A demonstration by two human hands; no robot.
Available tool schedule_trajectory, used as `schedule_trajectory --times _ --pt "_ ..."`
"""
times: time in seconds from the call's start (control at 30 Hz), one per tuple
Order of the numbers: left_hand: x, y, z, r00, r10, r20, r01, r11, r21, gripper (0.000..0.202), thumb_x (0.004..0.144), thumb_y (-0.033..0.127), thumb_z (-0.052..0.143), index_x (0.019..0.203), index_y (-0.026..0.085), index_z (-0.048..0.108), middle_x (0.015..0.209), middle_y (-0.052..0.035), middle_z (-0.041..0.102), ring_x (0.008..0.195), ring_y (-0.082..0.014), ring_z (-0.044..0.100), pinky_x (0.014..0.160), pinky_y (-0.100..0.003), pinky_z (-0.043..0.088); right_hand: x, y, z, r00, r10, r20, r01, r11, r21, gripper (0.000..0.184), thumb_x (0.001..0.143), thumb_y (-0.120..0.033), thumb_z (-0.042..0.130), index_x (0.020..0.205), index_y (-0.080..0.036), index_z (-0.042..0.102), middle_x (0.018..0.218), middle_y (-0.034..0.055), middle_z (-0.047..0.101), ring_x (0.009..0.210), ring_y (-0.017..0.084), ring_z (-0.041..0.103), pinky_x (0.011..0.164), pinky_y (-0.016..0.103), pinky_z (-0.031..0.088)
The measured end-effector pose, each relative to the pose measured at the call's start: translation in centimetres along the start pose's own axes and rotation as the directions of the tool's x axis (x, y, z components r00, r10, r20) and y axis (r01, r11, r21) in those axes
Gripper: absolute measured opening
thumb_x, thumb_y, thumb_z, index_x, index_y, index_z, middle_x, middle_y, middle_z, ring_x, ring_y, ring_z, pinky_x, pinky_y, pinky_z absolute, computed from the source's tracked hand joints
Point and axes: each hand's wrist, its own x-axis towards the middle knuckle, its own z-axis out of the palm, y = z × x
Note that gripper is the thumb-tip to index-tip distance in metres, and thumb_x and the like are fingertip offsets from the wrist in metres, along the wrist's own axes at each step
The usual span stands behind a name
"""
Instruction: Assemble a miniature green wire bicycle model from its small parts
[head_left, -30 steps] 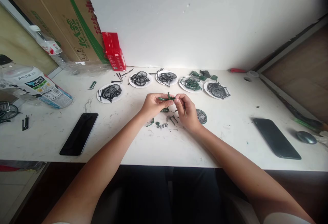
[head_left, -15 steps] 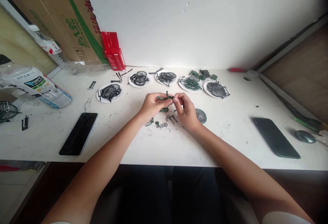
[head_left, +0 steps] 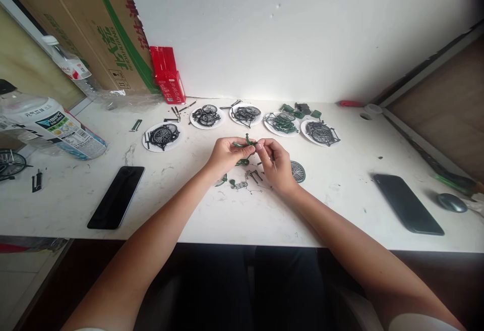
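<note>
Above the middle of the table, my left hand (head_left: 226, 155) pinches a small green model bicycle part (head_left: 248, 141) between thumb and fingers. My right hand (head_left: 275, 163) meets it from the other side, its fingertips closed on the same part's right end. A thin stick-like tool (head_left: 274, 162) pokes out from the right hand's curled fingers; its kind is unclear. Beneath the hands lie loose pieces: a small rack-like piece (head_left: 239, 184), thin dark rods (head_left: 255, 176) and a spoked wheel (head_left: 298, 171) partly behind the right wrist.
Several white plates with bicycle parts line the back, one holding green frames (head_left: 283, 123). A black phone (head_left: 116, 197) lies left and a dark slab (head_left: 408, 204) right, beside a mouse (head_left: 451, 202). A large bottle (head_left: 56, 124), red box (head_left: 168, 81) and carton (head_left: 109, 33) stand back left.
The thin stick in my right hand has tilted slightly and shifted right. Both hands stay almost in place, still holding the green part.
</note>
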Motion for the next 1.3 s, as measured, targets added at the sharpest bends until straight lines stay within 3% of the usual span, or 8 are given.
schedule_trajectory --times 0.2,0.57,0.8,1.0,1.3 --pt "0.0 0.0 0.0 1.0 -0.014 -0.006 0.014 1.0 0.011 0.055 0.065 0.05 0.101 0.102 0.012 0.085 0.1 -0.0125 0.081 0.09 -0.0217 0.072 0.084 -0.036 0.059 -0.1 0.3 0.0 0.999 0.041 0.014 -0.041 0.997 0.06 0.037 0.102 -0.059 0.068 0.102 -0.022 0.065 0.074 -0.0022 0.051 0.066 0.015 0.041 0.064 0.032 0.039" --pt "0.0 0.1 0.1 0.999 -0.018 -0.028 0.018 1.0 0.012 0.055 0.064 0.051 0.102 0.1 0.013 0.085 0.096 -0.0113 0.081 0.085 -0.02 0.071 0.083 -0.035 0.058 0.2 0.0 0.0 0.993 0.118 0.024 -0.12 0.987 0.11 0.046 0.094 -0.067 0.074 0.098 -0.022 0.072 0.069 -0.0053 0.034 0.063 0.013 0.034 0.06 0.03 0.035" --pt "0.1 -0.1 0.1 1.0 0.018 -0.005 -0.018 1.0 0.024 0.055 0.064 0.053 0.101 0.098 0.014 0.085 0.095 -0.0106 0.082 0.084 -0.0209 0.073 0.082 -0.036 0.06 0.4 0.4 -0.5 0.977 0.207 0.055 -0.213 0.962 0.169 0.043 0.09 -0.065 0.079 0.099 -0.023 0.075 0.071 -0.0025 0.049 0.067 0.015 0.044 0.061 0.03 0.038" --pt "0.1 -0.4 -0.3 0.997 0.067 0.022 -0.069 0.991 0.116 0.051 0.073 0.051 0.097 0.105 0.014 0.085 0.1 -0.0123 0.083 0.084 -0.0217 0.075 0.082 -0.037 0.061 0.9 1.2 -0.6 0.951 0.286 0.119 -0.31 0.889 0.336 0.039 0.081 -0.058 0.088 0.096 -0.024 0.078 0.089 0.0009 0.067 0.075 0.014 0.052 0.07 0.03 0.047" --pt "0.2 -0.4 -0.5 0.995 0.096 0.009 -0.096 0.98 0.177 0.048 0.073 0.051 0.096 0.102 0.014 0.085 0.104 -0.0125 0.082 0.083 -0.0205 0.073 0.078 -0.034 0.059 0.9 0.3 -0.6 0.9 0.397 0.18 -0.433 0.773 0.464 0.037 0.073 -0.047 0.093 0.096 -0.026 0.075 0.1 0.0021 0.075 0.081 0.016 0.06 0.07 0.031 0.051"
